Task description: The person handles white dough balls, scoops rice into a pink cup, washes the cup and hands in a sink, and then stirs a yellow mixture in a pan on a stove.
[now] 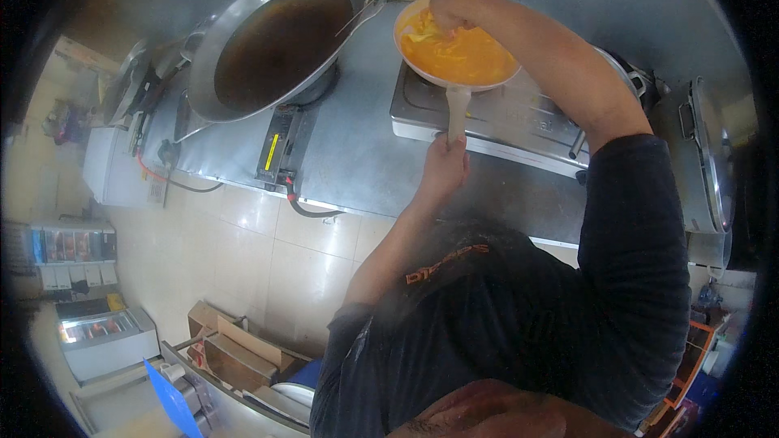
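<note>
My left hand [445,164] is wrapped around the pale handle [459,111] of a frying pan. Spread across the pan [433,77] is a yellow-orange egg-like mixture [471,61], with paler folds near its left side. From the right, my right arm reaches over the pan, and my right hand [457,9] is low over the mixture at the far side. Its fingers are bent and partly hidden, so whether they grip a utensil cannot be told. Beneath the pan is a portable gas stove [523,118] with a metal top.
Left of the pan, a large wok [204,82] holds dark brown liquid [280,48], with a wire-handled strainer [371,3] at its rim. Steel countertop [359,134] lies between them. A lidded metal pot [697,158] stands at far right. Cardboard boxes [237,359] are at lower left.
</note>
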`<state>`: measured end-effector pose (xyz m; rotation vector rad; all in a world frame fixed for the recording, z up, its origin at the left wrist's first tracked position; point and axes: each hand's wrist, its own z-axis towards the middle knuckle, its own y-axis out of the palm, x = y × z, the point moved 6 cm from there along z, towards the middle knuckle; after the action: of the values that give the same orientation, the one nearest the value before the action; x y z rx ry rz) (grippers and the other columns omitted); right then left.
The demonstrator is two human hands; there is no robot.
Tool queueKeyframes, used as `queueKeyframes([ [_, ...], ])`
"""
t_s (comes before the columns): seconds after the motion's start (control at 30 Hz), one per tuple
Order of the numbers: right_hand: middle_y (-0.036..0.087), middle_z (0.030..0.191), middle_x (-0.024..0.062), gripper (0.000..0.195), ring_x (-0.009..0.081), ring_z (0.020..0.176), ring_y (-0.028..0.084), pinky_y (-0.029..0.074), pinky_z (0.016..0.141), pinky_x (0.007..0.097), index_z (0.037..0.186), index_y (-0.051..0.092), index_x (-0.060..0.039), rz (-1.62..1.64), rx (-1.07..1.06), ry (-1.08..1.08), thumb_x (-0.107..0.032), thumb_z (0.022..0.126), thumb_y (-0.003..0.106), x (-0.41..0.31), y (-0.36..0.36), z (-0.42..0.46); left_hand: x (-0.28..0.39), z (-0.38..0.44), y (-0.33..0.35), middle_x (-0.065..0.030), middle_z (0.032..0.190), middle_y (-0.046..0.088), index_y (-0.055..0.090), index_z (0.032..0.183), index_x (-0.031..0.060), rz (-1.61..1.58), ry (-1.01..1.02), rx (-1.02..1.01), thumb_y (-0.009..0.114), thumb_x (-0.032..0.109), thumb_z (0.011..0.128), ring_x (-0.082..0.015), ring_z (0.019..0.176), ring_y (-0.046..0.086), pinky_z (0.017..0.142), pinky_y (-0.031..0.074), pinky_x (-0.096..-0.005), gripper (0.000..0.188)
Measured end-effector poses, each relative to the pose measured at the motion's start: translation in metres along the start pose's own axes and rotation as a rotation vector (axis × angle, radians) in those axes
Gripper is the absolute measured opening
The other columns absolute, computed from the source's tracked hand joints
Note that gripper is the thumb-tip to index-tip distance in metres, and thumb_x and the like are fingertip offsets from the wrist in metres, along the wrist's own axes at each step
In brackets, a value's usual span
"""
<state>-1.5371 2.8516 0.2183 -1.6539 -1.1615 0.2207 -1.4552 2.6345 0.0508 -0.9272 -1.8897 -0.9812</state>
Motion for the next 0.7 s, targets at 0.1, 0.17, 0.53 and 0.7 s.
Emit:
queueKeyframes([
  [0.1,0.071,0.084,0.0146,0.026,0.0270,0.071,0.066,0.053,0.063,0.0402,0.090,0.074,-0.0036,0.140,-0.010,0.092,-0.025,0.076,0.079,0.045,0.020,-0.008,-0.002,0.003,0.002,-0.0006,0.064,0.047,0.047,0.087,0.0076,0.025,0.016,-0.007,0.046,0.027,0.101,-0.0098,0.042,0.041,0.037,0.031,-0.0270,0.024],
  [0.17,0.071,0.085,0.0130,0.027,0.0258,0.070,0.067,0.054,0.062,0.0376,0.090,0.074,-0.0024,0.363,-0.001,0.184,-0.021,0.071,0.081,0.069,0.029,-0.021,-0.002,-0.001,0.002,-0.0009,0.064,0.047,0.047,0.088,0.0073,0.019,0.007,-0.005,0.047,0.027,0.101,-0.0100,0.042,0.041,0.037,0.031,-0.0267,0.024],
  [0.53,0.068,0.079,0.0096,0.039,0.0221,0.070,0.062,0.050,0.064,0.0389,0.094,0.074,-0.0061,0.185,-0.280,-0.084,-0.042,0.085,0.065,0.106,-0.003,-0.125,0.004,0.003,0.001,-0.0045,0.071,0.053,0.048,0.094,0.0054,-0.169,-0.160,-0.027,0.054,0.027,0.097,-0.0136,0.044,0.046,0.037,0.033,-0.0280,0.022],
  [0.7,0.068,0.075,0.0143,0.030,0.0275,0.063,0.063,0.051,0.059,0.0379,0.094,0.073,-0.0047,0.071,-0.144,-0.279,-0.030,0.084,0.061,0.075,0.035,-0.108,0.001,0.011,-0.003,-0.0043,0.070,0.053,0.048,0.095,0.0057,-0.197,-0.162,-0.105,0.056,0.025,0.095,-0.0125,0.044,0.046,0.036,0.032,-0.0278,0.021],
])
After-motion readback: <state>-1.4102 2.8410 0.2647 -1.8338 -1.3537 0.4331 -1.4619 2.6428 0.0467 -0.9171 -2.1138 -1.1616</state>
